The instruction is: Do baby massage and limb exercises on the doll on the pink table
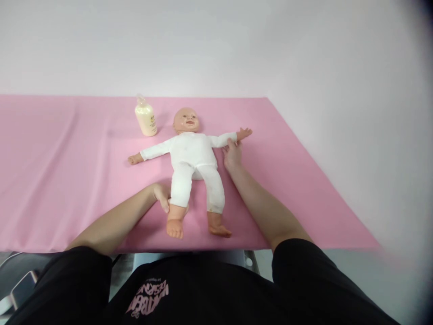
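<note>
A baby doll (191,155) in a white bodysuit lies on its back on the pink sheet (67,180), arms spread wide and bare feet toward me. My left hand (163,195) is tucked under the doll's leg on the left side, gripping it just above the ankle. My right hand (232,153) rests against the doll's outstretched arm on the right, fingers pinching the white sleeve near the wrist.
A cream lotion bottle (145,117) with a pump top stands on the sheet, left of the doll's head. The sheet's front edge runs just past the doll's feet. A plain white wall is behind. Grey equipment shows at the lower left corner.
</note>
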{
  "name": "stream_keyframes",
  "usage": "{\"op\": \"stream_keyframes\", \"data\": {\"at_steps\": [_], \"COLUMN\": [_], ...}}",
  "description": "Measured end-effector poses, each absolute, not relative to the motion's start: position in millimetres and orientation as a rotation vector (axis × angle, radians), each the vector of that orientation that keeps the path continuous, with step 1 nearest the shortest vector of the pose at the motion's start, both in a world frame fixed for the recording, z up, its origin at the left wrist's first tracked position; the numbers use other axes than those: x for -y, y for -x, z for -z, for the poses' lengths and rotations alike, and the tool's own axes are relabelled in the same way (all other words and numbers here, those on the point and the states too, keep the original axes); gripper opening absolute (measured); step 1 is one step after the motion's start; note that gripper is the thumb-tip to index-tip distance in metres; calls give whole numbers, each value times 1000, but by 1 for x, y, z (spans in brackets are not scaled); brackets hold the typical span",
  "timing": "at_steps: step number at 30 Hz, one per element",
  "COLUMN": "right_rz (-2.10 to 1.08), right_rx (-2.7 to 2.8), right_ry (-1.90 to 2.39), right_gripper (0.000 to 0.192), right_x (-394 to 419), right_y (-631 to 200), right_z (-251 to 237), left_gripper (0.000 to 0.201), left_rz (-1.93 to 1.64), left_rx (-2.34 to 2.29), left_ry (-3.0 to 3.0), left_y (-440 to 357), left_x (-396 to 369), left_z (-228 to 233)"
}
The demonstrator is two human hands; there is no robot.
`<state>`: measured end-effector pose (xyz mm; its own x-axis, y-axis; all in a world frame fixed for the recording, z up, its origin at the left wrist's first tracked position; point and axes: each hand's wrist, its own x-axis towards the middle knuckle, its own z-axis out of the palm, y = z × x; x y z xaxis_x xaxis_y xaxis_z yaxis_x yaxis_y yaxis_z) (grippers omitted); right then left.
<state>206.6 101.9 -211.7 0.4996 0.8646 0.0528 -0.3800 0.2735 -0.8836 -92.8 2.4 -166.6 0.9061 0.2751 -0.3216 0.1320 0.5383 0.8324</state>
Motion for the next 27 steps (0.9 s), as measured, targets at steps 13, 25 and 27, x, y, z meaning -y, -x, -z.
{"op": "stream_keyframes", "data": {"at_steps": [13,25,27], "right_rz": [-623,-419,-493], "right_rx": [1185,1519,1401], "right_ry": [878,928,912], "right_gripper": [52,47,52], "right_x": [-70,-69,-76], "right_y": [-177,-181,-183], "right_z": [190,196,202], "left_gripper": [52,55,56], "left_rz": [-428,-371,-246], "left_rx": [-254,-193,-135], "left_ry": [-915,-918,-965], "left_y": [93,93,94], "left_x": [-9,-11,-10], "left_z": [164,166,168]}}
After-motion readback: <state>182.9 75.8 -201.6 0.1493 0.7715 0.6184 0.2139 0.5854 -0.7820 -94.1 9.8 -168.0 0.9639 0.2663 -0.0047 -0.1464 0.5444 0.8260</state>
